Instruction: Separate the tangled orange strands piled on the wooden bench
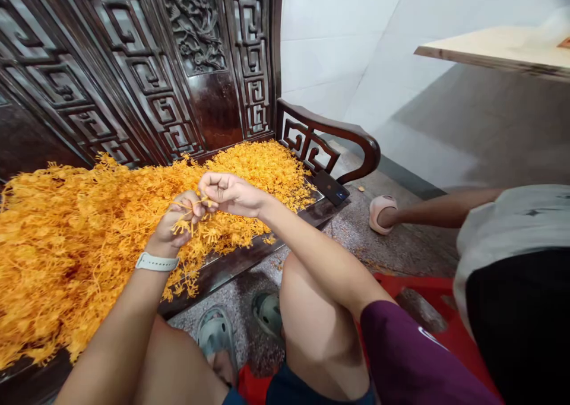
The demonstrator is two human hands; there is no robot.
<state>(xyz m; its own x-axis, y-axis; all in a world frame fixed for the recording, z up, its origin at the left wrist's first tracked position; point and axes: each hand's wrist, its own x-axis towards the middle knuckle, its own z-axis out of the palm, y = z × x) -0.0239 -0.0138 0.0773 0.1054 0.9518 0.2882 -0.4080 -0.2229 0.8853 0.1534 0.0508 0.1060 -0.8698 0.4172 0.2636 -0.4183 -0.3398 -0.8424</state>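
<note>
My left hand [171, 224], with a pale watch strap on its wrist, is closed round a thin orange plastic sprig [181, 225] with branching tips. Close against it, my right hand [234, 194] pinches the sprig between thumb and fingertips. Both hands are over the front of a large pile of orange plastic sprigs [57, 239], which look like artificial flower parts. Fingers hide most of the held piece, so I cannot tell whether it is one part or several.
The pile lies on a dark carved wooden bench [218, 108] with a curved armrest [342, 135]. A dark phone [330, 186] rests at the bench's right end. On the right, another person's leg [445, 208] reaches out beside a red stool [439, 334], below a wooden tabletop [485, 51].
</note>
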